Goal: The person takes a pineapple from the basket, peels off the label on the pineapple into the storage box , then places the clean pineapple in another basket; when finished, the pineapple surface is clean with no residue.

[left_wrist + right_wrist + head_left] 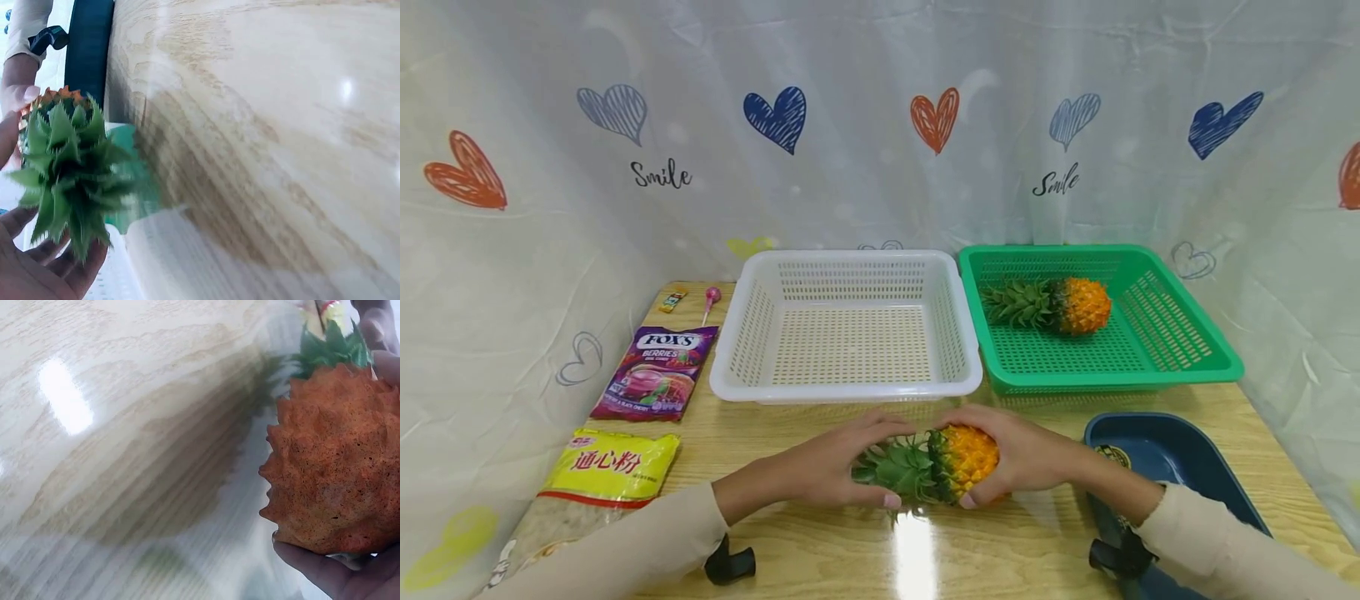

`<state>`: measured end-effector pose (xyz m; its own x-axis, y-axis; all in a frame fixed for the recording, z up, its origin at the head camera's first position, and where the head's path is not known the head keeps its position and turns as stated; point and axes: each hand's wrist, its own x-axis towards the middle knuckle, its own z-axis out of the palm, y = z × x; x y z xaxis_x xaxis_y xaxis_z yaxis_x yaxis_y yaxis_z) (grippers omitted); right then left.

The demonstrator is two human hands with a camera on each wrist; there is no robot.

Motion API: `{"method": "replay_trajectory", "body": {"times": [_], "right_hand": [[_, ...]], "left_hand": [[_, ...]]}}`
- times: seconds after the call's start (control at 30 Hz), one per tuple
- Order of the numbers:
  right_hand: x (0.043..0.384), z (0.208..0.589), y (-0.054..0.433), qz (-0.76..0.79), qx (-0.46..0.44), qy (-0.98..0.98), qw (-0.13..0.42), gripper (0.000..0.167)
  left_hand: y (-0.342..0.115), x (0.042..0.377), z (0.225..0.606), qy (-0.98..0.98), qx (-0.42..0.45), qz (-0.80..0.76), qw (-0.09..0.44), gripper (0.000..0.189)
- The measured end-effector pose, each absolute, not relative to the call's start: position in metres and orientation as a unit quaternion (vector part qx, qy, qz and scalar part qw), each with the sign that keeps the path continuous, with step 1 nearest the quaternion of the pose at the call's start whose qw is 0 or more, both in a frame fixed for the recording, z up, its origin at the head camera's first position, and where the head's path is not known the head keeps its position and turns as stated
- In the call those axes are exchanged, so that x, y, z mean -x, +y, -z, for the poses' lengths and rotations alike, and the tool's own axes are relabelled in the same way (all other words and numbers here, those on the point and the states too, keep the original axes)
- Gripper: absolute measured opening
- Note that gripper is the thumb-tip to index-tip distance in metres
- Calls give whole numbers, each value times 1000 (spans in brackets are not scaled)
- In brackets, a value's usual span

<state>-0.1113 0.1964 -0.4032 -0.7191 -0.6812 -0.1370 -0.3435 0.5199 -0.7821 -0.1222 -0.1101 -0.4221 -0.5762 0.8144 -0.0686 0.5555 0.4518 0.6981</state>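
Observation:
A small pineapple with a spiky green crown lies sideways between both hands, over the table's front middle. My right hand grips its orange body, thumb on the near side and fingers on the far side. Around the leafy crown curves my left hand, its fingers beyond the leaves and its thumb nearer me. The right wrist view shows the body's spiky, rust-coloured underside above the table; how high it hangs I cannot tell. A second pineapple lies in the green basket.
Behind the hands stands a white basket, beside the green one. A dark blue tray sits at right, partly under the right forearm. Along the left edge lie a purple candy bag, a yellow pasta bag, a lollipop and a small wrapped sweet.

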Motion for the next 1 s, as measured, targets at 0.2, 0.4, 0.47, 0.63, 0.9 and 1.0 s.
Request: {"method": "replay_trajectory", "body": {"times": [0.2,0.4,0.47,0.63,0.9,1.0], "right_hand": [[108,394,206,389,307,837,233,81],[107,383,216,391,318,827,249,78],[106,379,220,395,315,824,257,77],[104,369,231,404,307,820,265,76],[103,358,252,415,320,814,249,73],[102,353,260,411,315,822,236,73]], "left_hand": [[-122,120,411,818,-410,-338,220,80],[-134,119,400,812,-402,-365,217,76],[-138,119,396,810,-405,-371,204,75],[-149,121,391,810,-405,-386,176,73],[-167,126,378,825,-399,-383,113,70],[-176,130,374,832,-390,-384,96,69]]}}
